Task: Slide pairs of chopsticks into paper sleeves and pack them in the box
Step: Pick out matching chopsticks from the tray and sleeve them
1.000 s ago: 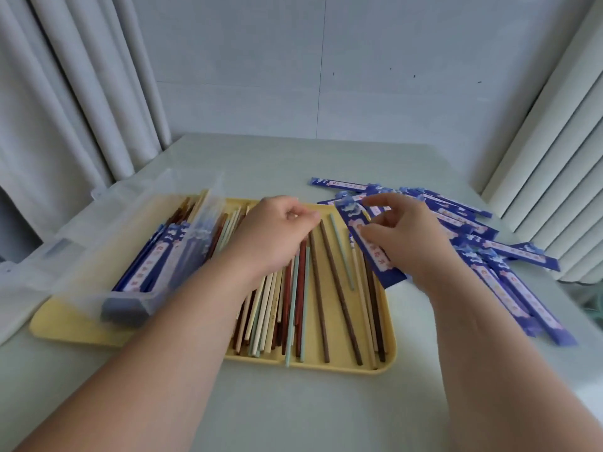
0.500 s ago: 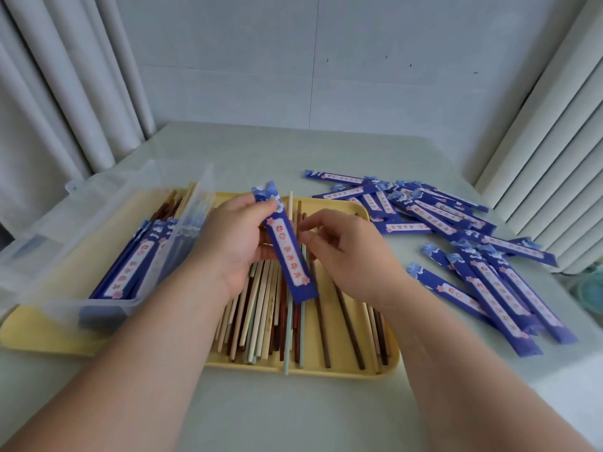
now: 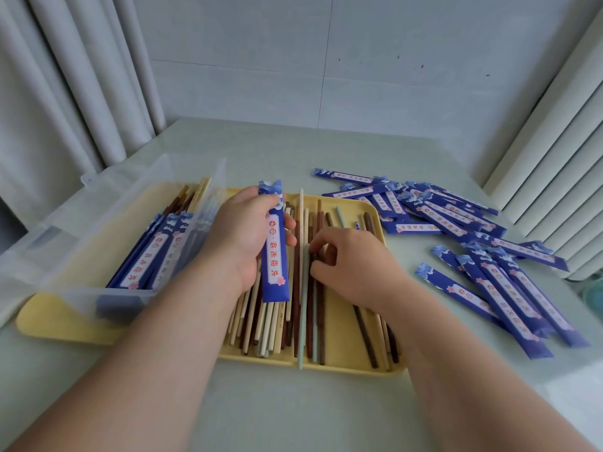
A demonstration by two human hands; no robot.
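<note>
Over the yellow tray (image 3: 375, 324), the left hand (image 3: 243, 234) grips a blue paper sleeve (image 3: 275, 252) while the right hand (image 3: 350, 264) pinches loose chopsticks (image 3: 298, 308).

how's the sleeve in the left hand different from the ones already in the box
The held sleeve is gripped by the left hand above the tray, alone; the boxed sleeves lie stacked in the clear box. Nothing sticks out of the held sleeve; chopstick ends stick out past the boxed sleeves. Both carry the same blue print with a white label.
</note>
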